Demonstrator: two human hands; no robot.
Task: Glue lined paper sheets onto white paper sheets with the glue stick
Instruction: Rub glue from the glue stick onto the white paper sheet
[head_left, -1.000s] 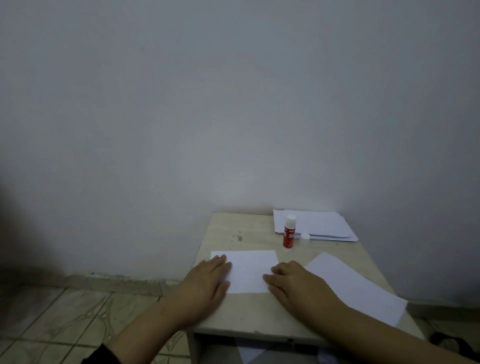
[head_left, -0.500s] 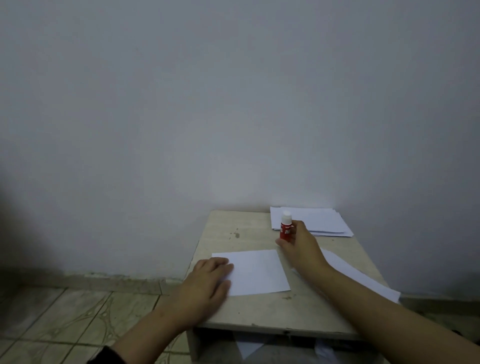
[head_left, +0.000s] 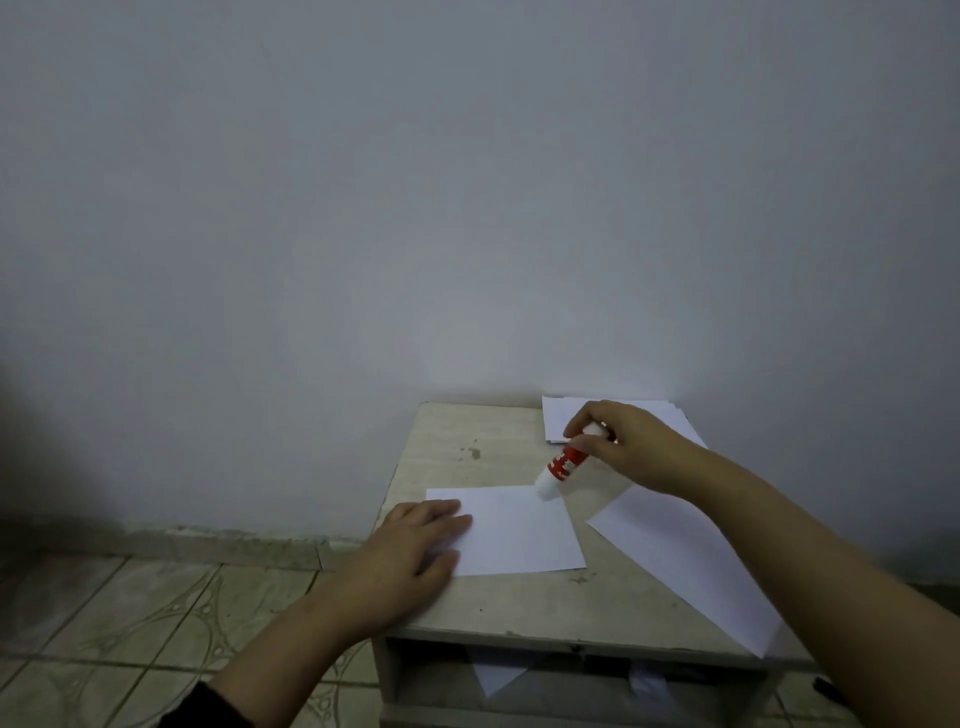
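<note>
Right hand gripped tilted glue stick, tip at sheet far edge; left hand pressed flat on sheet's left edge, counter.

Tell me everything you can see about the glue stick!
The glue stick is a small tube with a red label band in the middle and white at both ends, and it looks like plastic. The right hand grips its upper end. It is tilted, with its lower white tip down at the far right corner of the paper sheet on the table. Whether the tip touches the paper is hard to tell.
</note>
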